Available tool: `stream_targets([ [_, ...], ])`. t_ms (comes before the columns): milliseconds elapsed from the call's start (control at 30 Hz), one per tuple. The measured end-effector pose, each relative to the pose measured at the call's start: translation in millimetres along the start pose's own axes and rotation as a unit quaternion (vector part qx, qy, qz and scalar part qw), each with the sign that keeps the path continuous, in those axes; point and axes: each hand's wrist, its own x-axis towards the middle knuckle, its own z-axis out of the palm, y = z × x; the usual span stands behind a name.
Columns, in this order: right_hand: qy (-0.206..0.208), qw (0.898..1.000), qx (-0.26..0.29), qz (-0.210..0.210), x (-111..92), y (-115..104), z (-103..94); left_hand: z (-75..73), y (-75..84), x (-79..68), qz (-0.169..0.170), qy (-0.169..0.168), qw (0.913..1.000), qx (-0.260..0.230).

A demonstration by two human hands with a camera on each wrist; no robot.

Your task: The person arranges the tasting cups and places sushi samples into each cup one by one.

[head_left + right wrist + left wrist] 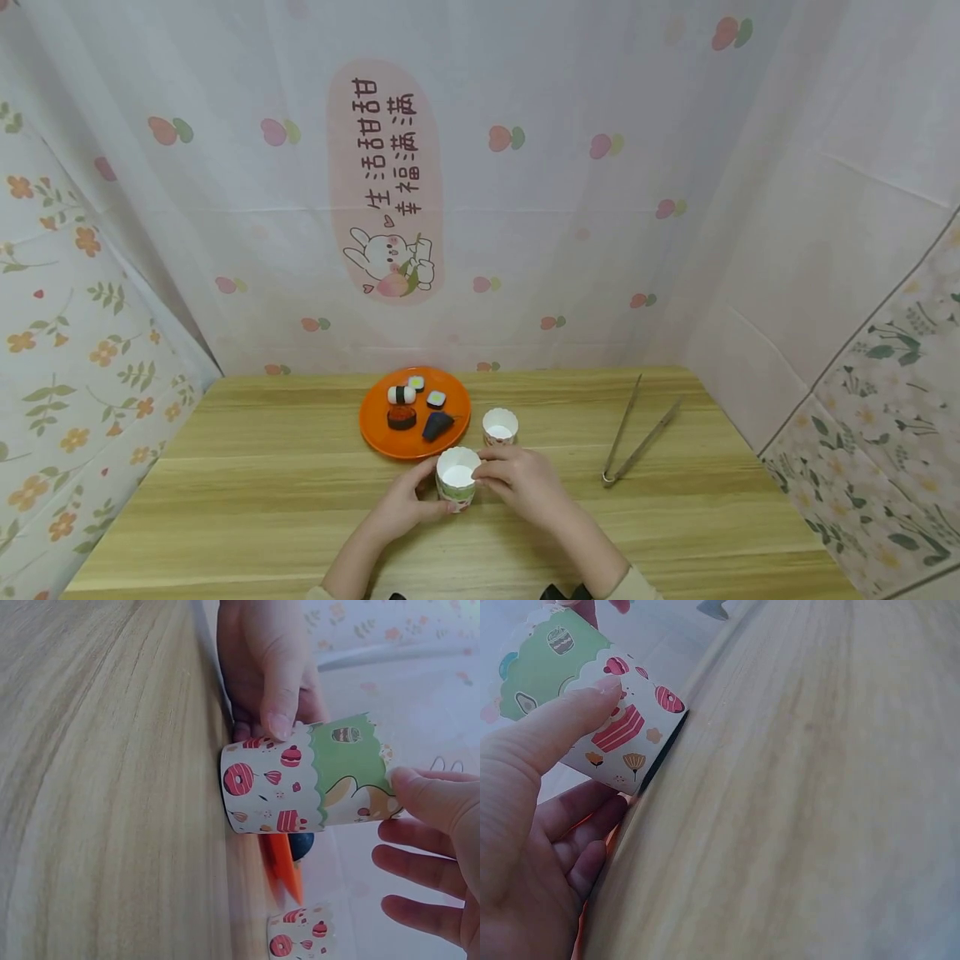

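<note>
Two nested paper cupcake cups stand at the table's front middle: a green cup [346, 761] with animal and cup drawings sits inside a white cup [266, 780] printed with pink cakes and doughnuts. My left hand [405, 502] grips the white cup low down, thumb on the near side and fingers round the far side. My right hand [525, 483] pinches the green cup's scalloped rim between thumb and forefinger, its other fingers spread. In the head view the cups look empty inside. Behind them stands another white cup [500, 427] of the same pattern.
Behind my left hand lies an orange plate [377, 408] holding several toy sushi pieces, among them a roe-topped piece [401, 417] and a dark cone-shaped piece [437, 427]. Metal tongs [623, 427] lie spread apart on the right. Printed curtains [570, 225] enclose the wooden table [255, 483].
</note>
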Motion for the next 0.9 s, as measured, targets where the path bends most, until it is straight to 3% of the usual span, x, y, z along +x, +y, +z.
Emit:
stream_targets([
  [300, 0.005, 1.000, 0.013, 0.012, -1.3, 0.9, -0.3, -0.4, 3.1, -0.4, -0.005, -0.011, 0.9999, -0.011],
  [567, 0.043, 0.999, 0.015, -0.008, 1.4, 2.9, -7.0, -0.8, 3.2, -0.7, -0.010, -0.009, 0.9998, -0.017],
  [900, 0.087, 0.995, 0.040, -0.002, 2.0, 7.2, -20.8, 0.6, 2.7, -0.4, 0.002, -0.007, 0.9999, -0.014],
])
